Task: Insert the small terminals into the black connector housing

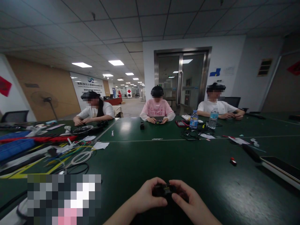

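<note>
So both hands were low in the middle of the view, over the near part of a dark green table [131,159], and the thing in play was a small black object [167,190] right between them. The left hand [148,195] had its fingers curled round the left end with the thumb along the near side, only partly open since the object sat in the grip. The right hand [188,198] was pretty much the mirror of that, thumb and index finger pinched in at the right end, other fingers bent behind. Couldn't really tell what the object was, too dark, or whether it touched the tabletop. Off to the right lay a little red-and-black piece [233,161], with a flat dark-screened device [282,170] beyond it near the edge of the view. Over on the left there was a messy tangle of cables [82,157] near a sheet of white paper [100,145], and across the table a person in a pink top [157,107] had both hands on something small too
</note>
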The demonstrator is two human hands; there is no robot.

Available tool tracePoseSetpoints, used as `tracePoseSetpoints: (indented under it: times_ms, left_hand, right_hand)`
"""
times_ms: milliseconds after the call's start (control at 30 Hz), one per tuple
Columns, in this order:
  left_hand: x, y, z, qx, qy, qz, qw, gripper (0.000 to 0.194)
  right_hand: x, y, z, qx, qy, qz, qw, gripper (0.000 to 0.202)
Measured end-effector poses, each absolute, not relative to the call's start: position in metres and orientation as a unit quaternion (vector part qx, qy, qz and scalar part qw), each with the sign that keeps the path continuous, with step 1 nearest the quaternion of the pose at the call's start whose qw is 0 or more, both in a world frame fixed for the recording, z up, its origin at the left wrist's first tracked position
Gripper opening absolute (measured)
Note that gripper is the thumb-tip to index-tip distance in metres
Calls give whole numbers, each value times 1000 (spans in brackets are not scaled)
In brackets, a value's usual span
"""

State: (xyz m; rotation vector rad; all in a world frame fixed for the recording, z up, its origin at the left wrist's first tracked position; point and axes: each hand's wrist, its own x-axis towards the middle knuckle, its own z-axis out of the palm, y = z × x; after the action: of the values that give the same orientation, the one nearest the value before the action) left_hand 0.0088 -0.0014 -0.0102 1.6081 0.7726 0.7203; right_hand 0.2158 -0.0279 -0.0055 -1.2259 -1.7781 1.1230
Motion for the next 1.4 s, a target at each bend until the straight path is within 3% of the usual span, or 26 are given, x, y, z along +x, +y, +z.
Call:
tracePoseSetpoints:
  times_ms: [833,1400]
  left_hand:
    - [9,-3,-10,703,338,298,550,42]
    - [10,-3,-10,707,348,287,545,43]
  right_hand:
    - [215,-30,-2,-470,-690,426,348,36]
    - [211,-30,-2,-454,-723,390,345,20]
